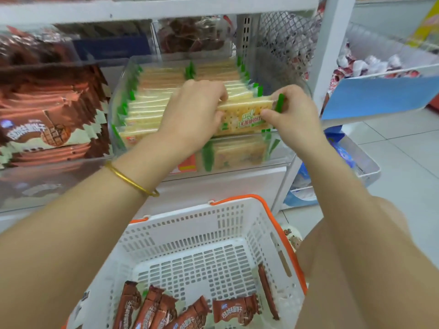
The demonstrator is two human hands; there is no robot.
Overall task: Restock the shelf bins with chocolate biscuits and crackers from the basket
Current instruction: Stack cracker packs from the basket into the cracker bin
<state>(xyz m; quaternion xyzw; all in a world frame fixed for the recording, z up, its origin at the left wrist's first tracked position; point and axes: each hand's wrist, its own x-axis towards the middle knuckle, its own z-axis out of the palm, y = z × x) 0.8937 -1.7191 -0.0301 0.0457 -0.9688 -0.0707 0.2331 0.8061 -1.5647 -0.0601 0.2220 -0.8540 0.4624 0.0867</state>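
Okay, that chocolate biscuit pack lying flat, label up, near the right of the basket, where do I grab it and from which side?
Come straight down from above, since the basket walls block the sides. The chocolate biscuit pack lies flat with its long axis left to right, so pinch across its two long edges at the middle, not the thin crimped ends.
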